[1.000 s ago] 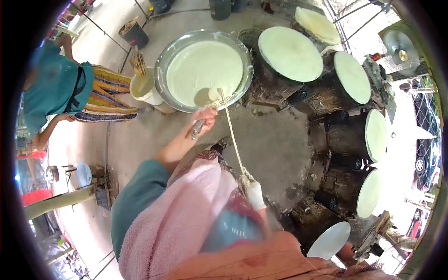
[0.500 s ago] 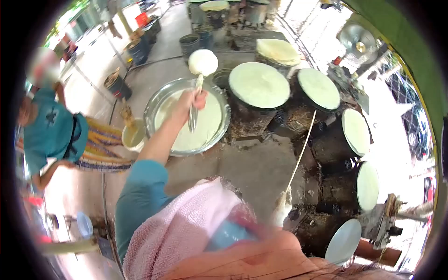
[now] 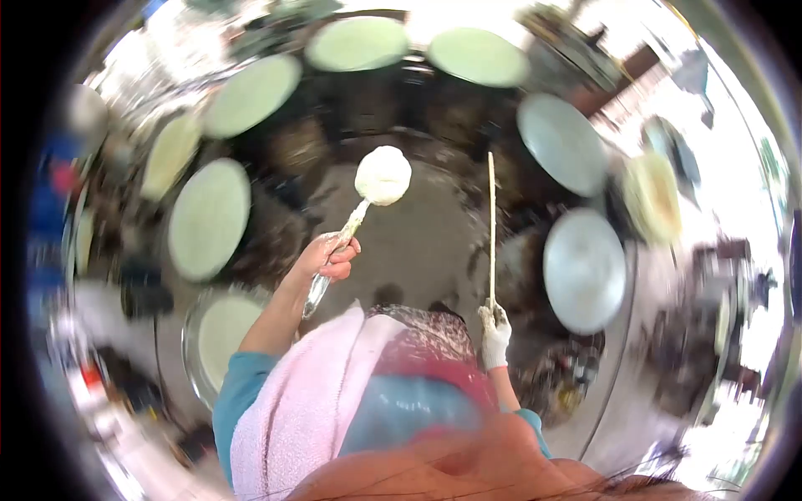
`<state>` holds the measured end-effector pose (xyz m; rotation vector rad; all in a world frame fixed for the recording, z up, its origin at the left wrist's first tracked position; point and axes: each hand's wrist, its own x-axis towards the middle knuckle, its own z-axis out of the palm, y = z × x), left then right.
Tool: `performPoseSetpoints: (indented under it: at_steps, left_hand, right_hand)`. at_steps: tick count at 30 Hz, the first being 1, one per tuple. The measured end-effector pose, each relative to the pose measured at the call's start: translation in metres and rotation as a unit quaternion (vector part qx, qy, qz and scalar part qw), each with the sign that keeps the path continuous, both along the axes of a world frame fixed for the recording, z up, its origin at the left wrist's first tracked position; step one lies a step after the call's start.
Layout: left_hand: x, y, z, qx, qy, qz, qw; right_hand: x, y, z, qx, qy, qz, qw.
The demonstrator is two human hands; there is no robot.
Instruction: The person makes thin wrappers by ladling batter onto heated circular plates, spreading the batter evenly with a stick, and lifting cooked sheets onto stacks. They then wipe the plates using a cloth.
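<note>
Two tools are in our grip: the bare left hand [image 3: 332,257] has its fingers curled firmly round the handle of a ladle [image 3: 383,175], its batter-covered bowl over the floor just beyond them, while the gloved right hand [image 3: 495,334] is closed round a thin stick [image 3: 492,225] pointing away from its fingertips. We judge the step in hand to be carrying batter by ladle, and the next move would call for a level bowl and a stick held clear of it. Below and left of our left fingers, the metal basin [image 3: 192,359] holds pale batter [image 3: 227,330]; left of those fingers a pale round drum top [image 3: 209,219] sits tilted, and right of our gloved fingers is a bluish-white drum top [image 3: 584,270], the drums' insides hidden from us
</note>
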<state>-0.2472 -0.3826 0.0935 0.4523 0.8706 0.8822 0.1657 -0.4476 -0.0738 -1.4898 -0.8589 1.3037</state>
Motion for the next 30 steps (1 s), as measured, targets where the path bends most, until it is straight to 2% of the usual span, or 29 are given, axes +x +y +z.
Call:
performPoseSetpoints:
  at_steps: [3, 5, 7, 9, 12, 14, 16, 18, 19, 21, 22, 24, 25, 26, 28, 29, 30]
  left_hand:
    - [0.083, 0.065, -0.012, -0.033, -0.061, -0.166, 0.984]
    - [0.157, 0.103, -0.013, -0.014, -0.042, -0.253, 0.966]
    - [0.227, 0.134, -0.008, 0.003, -0.034, -0.326, 0.945]
    - [0.29, 0.155, -0.005, 0.015, -0.022, -0.384, 0.923]
    - [0.385, 0.185, -0.013, 0.041, 0.0, -0.481, 0.876]
    - [0.446, 0.189, -0.013, 0.032, 0.019, -0.501, 0.865]
    - [0.5, 0.191, -0.024, 0.054, 0.059, -0.528, 0.845]
    - [0.548, 0.189, -0.056, 0.044, 0.03, -0.544, 0.837]
    - [0.568, 0.185, -0.079, 0.051, 0.013, -0.538, 0.841]
    - [0.602, 0.176, -0.126, 0.066, -0.021, -0.526, 0.848]
    - [0.612, 0.174, -0.14, 0.102, 0.028, -0.524, 0.845]
    - [0.63, 0.178, -0.162, 0.185, 0.12, -0.515, 0.828]
    - [0.636, 0.185, -0.171, 0.231, 0.218, -0.504, 0.803]
    - [0.636, 0.194, -0.181, 0.34, 0.245, -0.492, 0.764]
    - [0.629, 0.223, -0.189, 0.542, 0.286, -0.436, 0.659]
    - [0.626, 0.239, -0.19, 0.533, 0.282, -0.454, 0.656]
    - [0.621, 0.253, -0.188, 0.538, 0.284, -0.46, 0.647]
  right_hand:
    - [0.048, -0.055, -0.016, 0.003, -0.011, -0.173, 0.985]
    - [0.085, -0.085, -0.044, 0.005, -0.014, -0.286, 0.958]
    - [0.104, -0.103, -0.037, -0.027, 0.02, -0.388, 0.921]
    - [0.108, -0.107, -0.022, -0.048, 0.038, -0.472, 0.879]
    - [0.129, -0.102, -0.034, 0.007, 0.03, -0.543, 0.839]
    - [0.139, -0.09, -0.023, 0.004, 0.073, -0.562, 0.824]
    - [0.151, -0.073, -0.03, 0.007, 0.02, -0.573, 0.819]
    - [0.154, -0.047, -0.012, 0.0, -0.027, -0.586, 0.81]
    - [0.154, -0.027, 0.027, -0.051, -0.149, -0.551, 0.82]
    - [0.154, -0.007, 0.0, -0.092, -0.242, -0.539, 0.801]
    - [0.151, 0.002, -0.006, -0.127, -0.305, -0.516, 0.79]
    - [0.146, 0.035, 0.023, -0.414, -0.253, -0.424, 0.765]
    - [0.14, 0.045, 0.024, -0.435, -0.261, -0.427, 0.749]
    - [0.135, 0.054, 0.025, -0.456, -0.271, -0.425, 0.733]
    - [0.124, 0.059, -0.034, -0.268, -0.303, -0.565, 0.719]
    - [0.118, 0.064, -0.056, -0.167, -0.315, -0.621, 0.698]
    - [0.121, 0.078, -0.055, -0.152, -0.225, -0.625, 0.732]
